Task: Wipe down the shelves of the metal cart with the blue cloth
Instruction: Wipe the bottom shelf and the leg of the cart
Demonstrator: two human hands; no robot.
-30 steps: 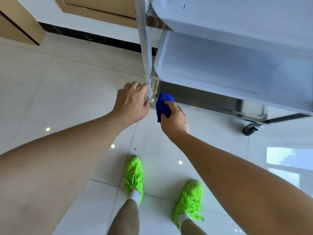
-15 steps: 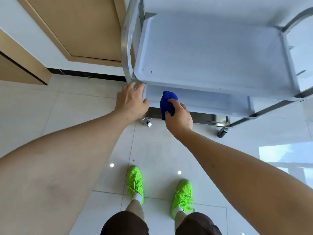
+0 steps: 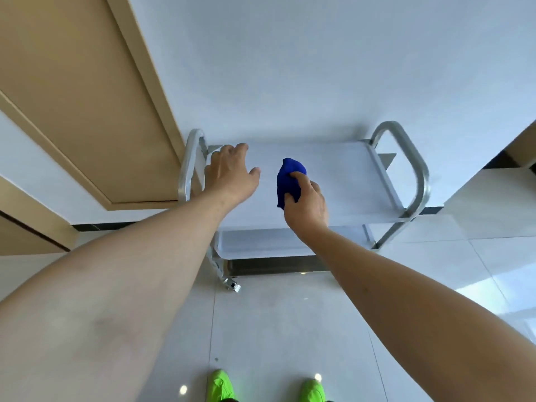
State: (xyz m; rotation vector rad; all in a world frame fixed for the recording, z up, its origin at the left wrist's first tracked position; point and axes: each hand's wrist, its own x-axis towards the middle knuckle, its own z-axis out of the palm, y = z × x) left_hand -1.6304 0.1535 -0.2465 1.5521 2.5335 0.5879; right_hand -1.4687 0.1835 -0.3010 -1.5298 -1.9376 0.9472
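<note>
**Cloth on the top shelf, both hands over the cart**

My right fingers are curled tight around the cloth, which is bunched into a dark blue wad. The thumb presses into its near side, and most of the wad sticks out beyond the knuckles. My right hand holds it over the middle of the top shelf; I cannot tell whether the cloth is pressed to the metal or just above it.

My left fingers are spread and loosely bent, holding nothing, the thumb splayed toward the cloth. My left hand sits over the shelf's left end, just beside the left handle; whether the palm rests on the surface I cannot say.

The cart stands against a pale wall, with a looped handle at each end. Below the top shelf I see the front strip of a second shelf, and under that a darker third level. One caster shows at the near left leg. A tan door is off to the left. The floor is glossy pale tile, and my green shoes peek in at the bottom edge.
</note>
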